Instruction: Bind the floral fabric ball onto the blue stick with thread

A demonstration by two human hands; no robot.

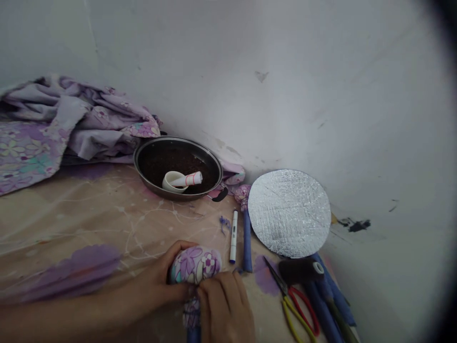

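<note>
Two hands clench one floral-fabric bundle (195, 265) near the front edge of the worktop (71, 214). The left hand (153, 281) cups it from the left, fingers curled over its top; the right hand (223, 309) grips its lower side. A blue foam rod (193, 335) runs from the bundle toward the near edge. To the right lie one white marker (233, 236), another blue rod (247, 243), one foil disc (289, 213) and one pair of red-and-yellow-handled snips (296, 305). One dark pan (177, 166) sits against the white wall (285, 81).
</note>
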